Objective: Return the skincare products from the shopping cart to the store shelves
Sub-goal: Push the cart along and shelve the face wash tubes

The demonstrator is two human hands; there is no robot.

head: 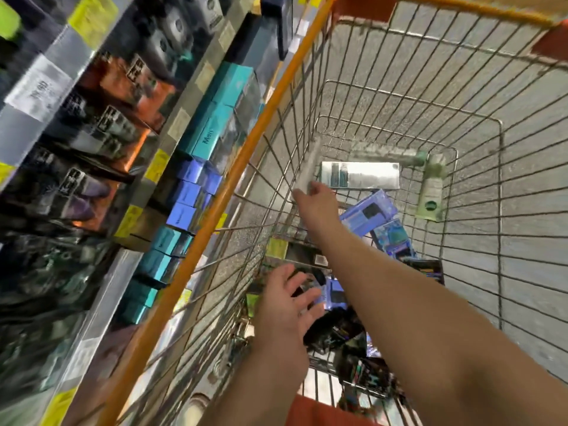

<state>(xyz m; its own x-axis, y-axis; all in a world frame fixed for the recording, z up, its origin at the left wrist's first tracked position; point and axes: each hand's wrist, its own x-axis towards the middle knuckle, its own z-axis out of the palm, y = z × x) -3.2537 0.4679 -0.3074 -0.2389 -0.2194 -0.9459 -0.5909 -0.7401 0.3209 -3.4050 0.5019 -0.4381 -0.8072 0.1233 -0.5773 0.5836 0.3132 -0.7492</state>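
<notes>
Left hand is down in the cart near its close end, fingers spread over a pile of dark and blue boxes. Further in, right hand grips a long pale box by the left wall. Silver box and green tube lie at the far end; shelves run just left.
</notes>
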